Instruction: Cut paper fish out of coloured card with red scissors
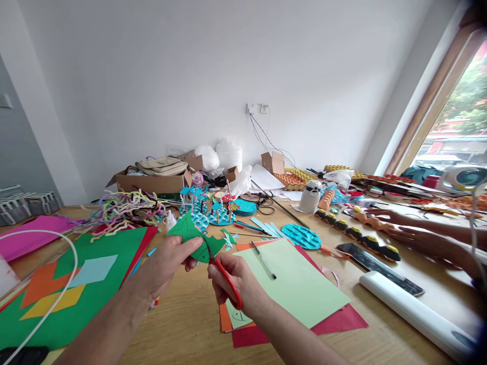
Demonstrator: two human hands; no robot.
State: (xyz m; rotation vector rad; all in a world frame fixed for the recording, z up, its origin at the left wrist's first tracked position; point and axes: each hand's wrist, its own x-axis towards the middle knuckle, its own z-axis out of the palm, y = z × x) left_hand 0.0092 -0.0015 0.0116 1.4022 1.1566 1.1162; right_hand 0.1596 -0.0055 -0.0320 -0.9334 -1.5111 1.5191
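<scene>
My left hand (pixel 177 253) pinches a piece of green paper (pixel 186 227) with a pen-drawn fish outline on it. Red-handled scissors (pixel 228 284) are gripped in my right hand (pixel 238 281), and their blades lie against the green paper. Below the right wrist are stacked sheets, a pale green one (pixel 300 284) on top of red and orange ones. A pen (pixel 264 259) rests on the pale green sheet. Another small drawn fish (pixel 240 316) shows on the stack near my right hand. Green scraps (pixel 228 236) lie just beyond the hands.
Coloured sheets (pixel 110 299) lie at the left, with a heap of pipe cleaners (pixel 129 208) behind. Blue fish models (pixel 213 208) stand mid-table. At right are a phone (pixel 380 268), a white bar-shaped device (pixel 414 314), a painted egg-carton strip (pixel 357 234) and another person's hands (pixel 414 230).
</scene>
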